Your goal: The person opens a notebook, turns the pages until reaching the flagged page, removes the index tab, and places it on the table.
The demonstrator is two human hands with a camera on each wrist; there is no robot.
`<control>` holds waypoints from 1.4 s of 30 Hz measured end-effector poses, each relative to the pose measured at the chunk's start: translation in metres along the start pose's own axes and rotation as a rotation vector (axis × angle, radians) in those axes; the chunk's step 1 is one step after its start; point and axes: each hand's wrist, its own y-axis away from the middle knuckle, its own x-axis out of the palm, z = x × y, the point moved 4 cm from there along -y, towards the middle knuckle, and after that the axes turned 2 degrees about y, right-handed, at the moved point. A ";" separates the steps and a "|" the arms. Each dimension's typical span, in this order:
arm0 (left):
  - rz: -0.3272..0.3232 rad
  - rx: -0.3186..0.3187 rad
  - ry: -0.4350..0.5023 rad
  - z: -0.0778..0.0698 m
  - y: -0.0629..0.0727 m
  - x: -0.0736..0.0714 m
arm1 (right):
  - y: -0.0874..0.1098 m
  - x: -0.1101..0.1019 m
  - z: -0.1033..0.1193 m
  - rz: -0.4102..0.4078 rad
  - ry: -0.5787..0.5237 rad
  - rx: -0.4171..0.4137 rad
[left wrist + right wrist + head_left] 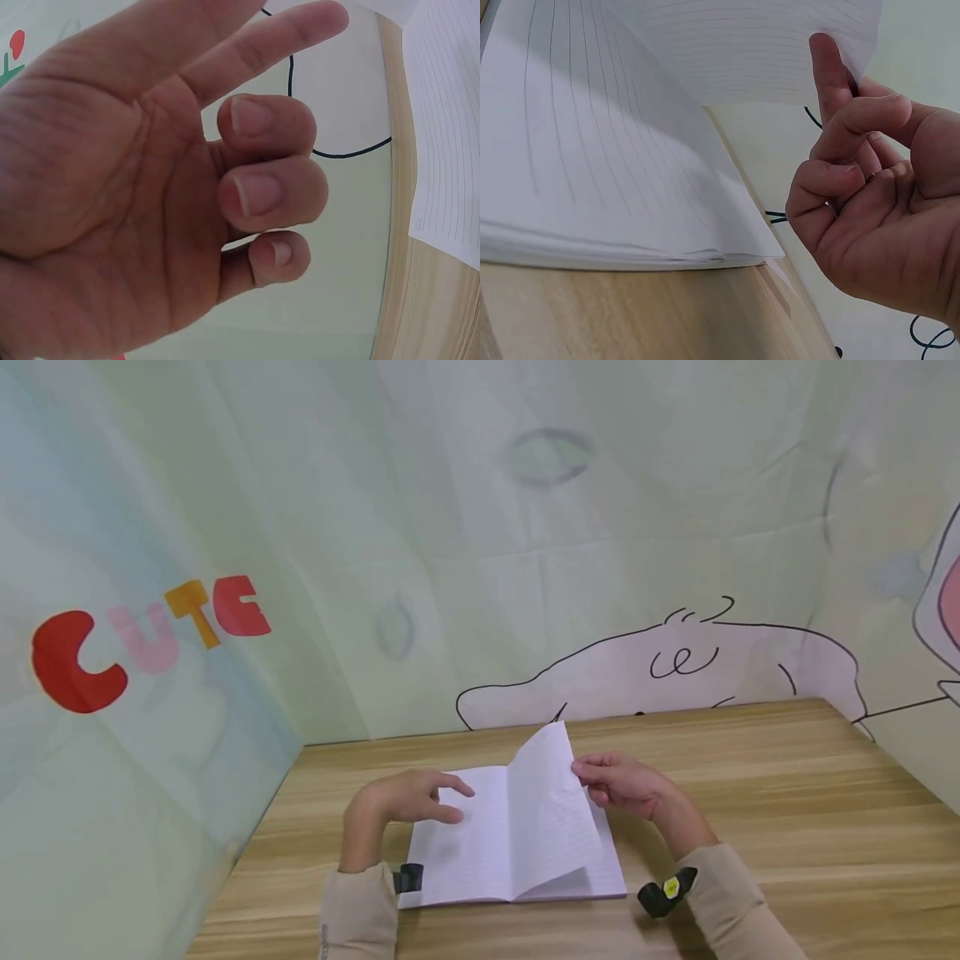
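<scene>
An open notebook with lined white pages lies on the wooden table. One page stands lifted from its right half, bowed and tilted up from the spine. My right hand pinches this page at its outer edge between thumb and index finger; in the right wrist view the other fingers are curled beneath. Over the notebook's left page hovers my left hand, holding nothing. Its index finger and thumb are spread apart, and the left wrist view shows the remaining fingers loosely bent toward the palm.
The wooden table reaches back to a printed fabric backdrop with a cartoon outline. Another fabric wall with coloured letters rises on the left. Black wrist cameras are strapped over the beige sleeves.
</scene>
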 end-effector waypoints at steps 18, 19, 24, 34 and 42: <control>-0.024 0.066 -0.004 -0.008 -0.006 0.002 | -0.007 0.021 -0.005 0.074 -0.111 -0.016; -0.027 0.068 -0.002 -0.009 -0.007 0.002 | -0.008 0.022 -0.005 0.082 -0.115 -0.019; -0.038 0.085 -0.011 -0.012 -0.009 0.003 | -0.010 0.026 -0.006 0.104 -0.128 -0.025; -0.043 0.163 -0.028 -0.025 -0.019 0.008 | -0.015 0.030 -0.010 0.060 -0.117 0.006; -0.057 0.217 -0.014 -0.032 -0.024 0.013 | -0.014 0.033 -0.012 0.047 -0.082 0.014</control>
